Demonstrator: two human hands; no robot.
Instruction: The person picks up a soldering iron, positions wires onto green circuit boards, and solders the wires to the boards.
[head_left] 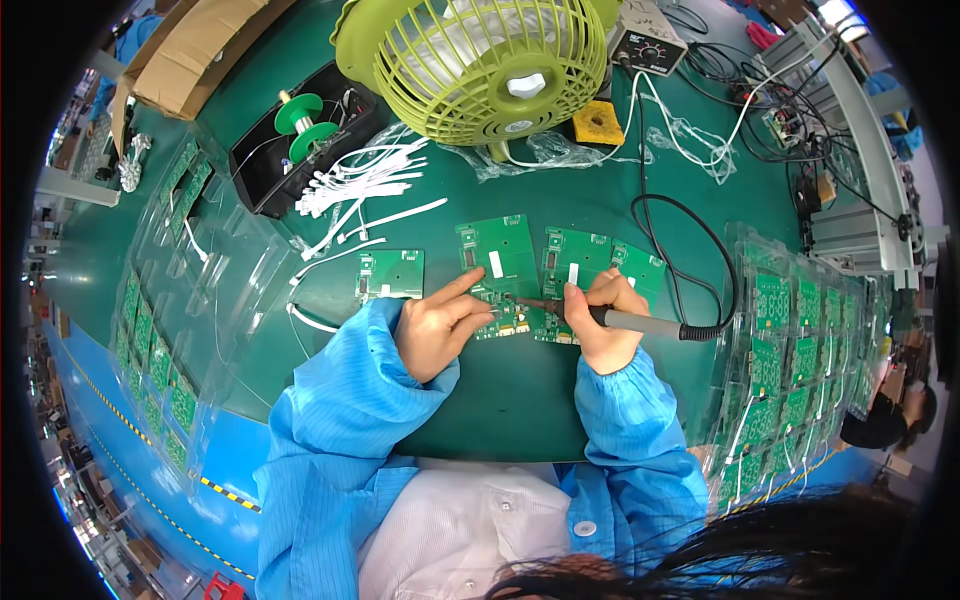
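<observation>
A green circuit board (515,262) lay flat on the green mat (500,405) before the person, and the clock is read from it, with twelve on the far side. At eight o'clock the left hand (435,330) reached onto its left edge, the index finger stretched out and set apart from the fingers below it, fingertips at the board; whether they pinched anything thin could not be told. At four o'clock the right hand (608,325) had its thumb and fingers clamped on a soldering iron (650,323), whose tip pointed toward nine, over the small parts on the near half of the board. The iron's black cord (735,290) looped round at three o'clock.

Just beside the board at three sat a second board (590,245), partly covered by the right hand, with a third board (645,268) next to it. At nine lay another board (408,265), near the left cuff. A pile of white strips (360,180) spread at ten, and beyond it a black bin (262,185) held a green spool (303,118). A green fan (480,70) stood at twelve, a yellow sponge (598,122) at one. Clear trays of boards lay well apart, one (735,310) between three and four, the other between eight and nine
</observation>
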